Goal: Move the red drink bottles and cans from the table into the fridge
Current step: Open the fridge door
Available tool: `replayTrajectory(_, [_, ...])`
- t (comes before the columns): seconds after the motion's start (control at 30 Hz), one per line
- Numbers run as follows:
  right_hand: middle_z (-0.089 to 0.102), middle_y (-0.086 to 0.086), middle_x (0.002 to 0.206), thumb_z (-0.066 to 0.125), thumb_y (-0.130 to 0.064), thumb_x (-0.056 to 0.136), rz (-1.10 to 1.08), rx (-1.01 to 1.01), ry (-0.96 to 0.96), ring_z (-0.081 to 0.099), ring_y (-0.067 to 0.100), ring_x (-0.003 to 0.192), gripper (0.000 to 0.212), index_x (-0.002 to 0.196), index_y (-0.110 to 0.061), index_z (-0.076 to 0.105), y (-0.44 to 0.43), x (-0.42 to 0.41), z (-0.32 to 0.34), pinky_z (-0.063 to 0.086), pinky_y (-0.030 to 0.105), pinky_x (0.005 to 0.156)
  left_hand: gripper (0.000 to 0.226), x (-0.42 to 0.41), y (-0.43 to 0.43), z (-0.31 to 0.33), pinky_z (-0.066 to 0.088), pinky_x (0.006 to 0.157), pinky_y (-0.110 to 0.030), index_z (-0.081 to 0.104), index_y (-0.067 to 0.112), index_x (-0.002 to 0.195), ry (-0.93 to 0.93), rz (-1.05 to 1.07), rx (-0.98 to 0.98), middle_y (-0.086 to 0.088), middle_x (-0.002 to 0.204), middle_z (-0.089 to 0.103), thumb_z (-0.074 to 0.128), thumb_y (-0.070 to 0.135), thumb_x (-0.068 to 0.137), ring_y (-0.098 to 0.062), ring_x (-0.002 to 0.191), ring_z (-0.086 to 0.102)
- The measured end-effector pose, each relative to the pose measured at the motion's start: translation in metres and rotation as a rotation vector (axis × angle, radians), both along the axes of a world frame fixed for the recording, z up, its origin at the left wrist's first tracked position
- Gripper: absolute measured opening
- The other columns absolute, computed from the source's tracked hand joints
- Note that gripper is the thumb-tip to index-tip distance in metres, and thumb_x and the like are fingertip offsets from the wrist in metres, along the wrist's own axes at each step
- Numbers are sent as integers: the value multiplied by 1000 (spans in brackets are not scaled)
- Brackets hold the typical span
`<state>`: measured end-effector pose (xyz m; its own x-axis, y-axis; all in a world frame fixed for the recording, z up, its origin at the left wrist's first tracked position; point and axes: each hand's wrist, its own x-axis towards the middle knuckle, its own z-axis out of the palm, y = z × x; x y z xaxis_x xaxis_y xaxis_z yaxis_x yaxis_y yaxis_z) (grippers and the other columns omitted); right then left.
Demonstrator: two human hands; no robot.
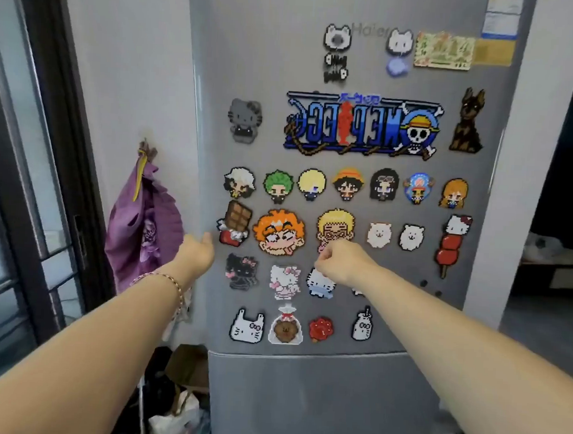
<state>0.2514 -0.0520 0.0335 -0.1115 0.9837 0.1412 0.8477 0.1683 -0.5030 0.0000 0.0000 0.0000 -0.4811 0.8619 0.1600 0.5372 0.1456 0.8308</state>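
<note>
The fridge [302, 400] door is closed, a flat front studded with magnets [279, 231] that bars any way inside. The left hand [197, 250] is at the door's left edge, beside a narrow free strip of white wall. Further left hangs a purple bag [141, 229], and bags [175, 410] crowd the floor below.

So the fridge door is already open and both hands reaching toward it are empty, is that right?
Not quite: in the head view the fridge door is shut. The left hand and right hand reaching toward it are empty.
</note>
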Motion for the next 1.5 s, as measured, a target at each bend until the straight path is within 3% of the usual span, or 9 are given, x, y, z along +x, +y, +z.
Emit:
replayTrajectory(0.1, [68,20,101,50,-13,88,-46,2,6,52,21,74,21,90,0,66,17,-11,0,47,32,69,54,-4,28,3,29,108,-44,31,-6,137,-86,-57,41,-27,141,37,22,34,102,-41,128,37])
replayTrajectory(0.17, [68,17,105,50,-13,89,-58,-16,3,60,23,85,23,98,-2,68,21,-12,-3,50,36,79,55,-2,37,-4,25,108,-41,31,-2,138,-106,-90,74,-24,143,35,17,38,102,-39,130,36])
replayTrajectory(0.33, [64,20,114,46,-12,90,-94,-27,-36,60,31,105,30,109,1,66,9,-5,-11,51,40,84,59,-6,34,-21,26,105,-38,38,0,136,-71,-71,123,-24,141,40,18,43,101,-37,130,37])
replayTrajectory(0.6, [67,10,105,45,-14,90,-37,-3,-101,63,28,96,25,102,-7,66,-29,32,-14,51,35,79,58,8,9,-11,24,105,-38,36,-6,134,-33,10,100,-30,140,36,14,37,102,-40,129,35])
replayTrajectory(0.83, [66,6,104,45,-15,92,89,45,-139,61,26,94,18,96,-13,62,-91,71,-18,47,31,72,56,43,-103,-20,29,102,-41,33,-8,130,8,60,187,-32,135,40,20,39,101,-42,124,41])
replayTrajectory(1.03, [66,5,103,47,-17,91,183,103,-159,60,26,93,14,92,-15,61,-167,93,7,47,32,72,51,88,-210,-11,35,84,-38,38,0,116,113,-42,71,-24,120,50,24,46,99,-34,104,51])
replayTrajectory(1.2, [65,5,106,44,-24,94,110,293,-107,59,28,96,22,106,-14,60,-232,106,29,49,37,79,48,120,-275,3,43,84,-41,47,-2,103,299,-229,6,-22,99,57,32,43,98,-36,96,58])
replayTrajectory(1.33, [59,3,115,46,-33,95,80,408,-2,56,24,105,29,117,-16,54,-284,122,23,48,36,82,41,168,-319,3,37,62,-32,41,14,76,392,-306,51,-5,75,58,35,50,95,-20,68,53])
replayTrajectory(1.5, [43,8,133,53,-48,90,14,446,90,44,25,123,61,136,-12,37,-337,148,11,42,39,95,25,243,-371,-2,32,53,-22,42,16,89,423,-460,110,5,74,51,53,39,92,-7,63,46])
